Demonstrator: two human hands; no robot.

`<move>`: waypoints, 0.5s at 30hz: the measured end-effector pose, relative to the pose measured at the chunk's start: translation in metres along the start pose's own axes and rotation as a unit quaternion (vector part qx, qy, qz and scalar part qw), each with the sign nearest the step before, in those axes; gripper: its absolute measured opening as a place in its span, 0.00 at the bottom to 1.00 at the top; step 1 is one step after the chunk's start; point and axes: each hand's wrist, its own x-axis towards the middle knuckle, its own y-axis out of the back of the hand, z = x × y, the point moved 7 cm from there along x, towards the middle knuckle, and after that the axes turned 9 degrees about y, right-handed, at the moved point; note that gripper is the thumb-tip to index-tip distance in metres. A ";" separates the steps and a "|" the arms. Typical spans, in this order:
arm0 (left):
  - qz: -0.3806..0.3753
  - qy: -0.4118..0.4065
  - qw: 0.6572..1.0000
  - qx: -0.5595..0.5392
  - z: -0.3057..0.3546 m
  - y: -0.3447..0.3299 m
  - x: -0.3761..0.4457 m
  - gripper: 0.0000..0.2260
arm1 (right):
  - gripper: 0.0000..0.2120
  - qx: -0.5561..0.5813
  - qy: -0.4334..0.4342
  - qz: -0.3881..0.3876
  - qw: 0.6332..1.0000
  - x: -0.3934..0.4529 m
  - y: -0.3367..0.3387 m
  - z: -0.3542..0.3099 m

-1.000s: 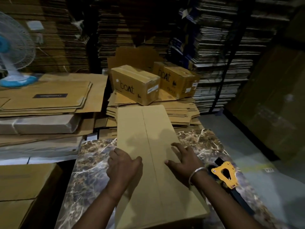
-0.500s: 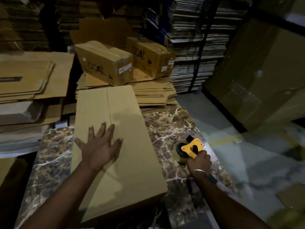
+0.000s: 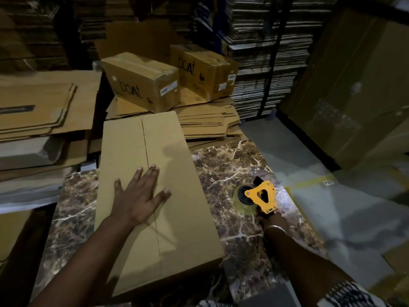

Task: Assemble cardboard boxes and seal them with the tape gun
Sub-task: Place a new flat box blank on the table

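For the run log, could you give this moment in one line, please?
left hand flat on box | right hand grips tape gun | seam untaped

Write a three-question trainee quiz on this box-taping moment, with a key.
1. True or false: the left hand lies flat on the cardboard box.
2. What does the right hand hold? A) scissors B) tape gun C) marker
3. Fill in: the box's centre seam bears no ____ yet.

Key: 1 true; 2 B; 3 tape.
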 end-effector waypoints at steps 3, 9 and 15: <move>0.007 -0.014 1.000 0.001 0.006 -0.001 -0.005 0.43 | 0.21 0.001 0.046 0.007 0.999 -0.023 0.002 -0.019; 0.006 -0.021 0.999 -0.027 0.010 0.000 -0.020 0.44 | 0.28 0.107 0.111 -0.021 0.988 -0.056 -0.005 -0.077; 0.014 -0.038 0.998 -0.040 0.016 0.000 -0.034 0.44 | 0.28 0.351 0.161 -0.050 0.921 -0.098 0.027 -0.182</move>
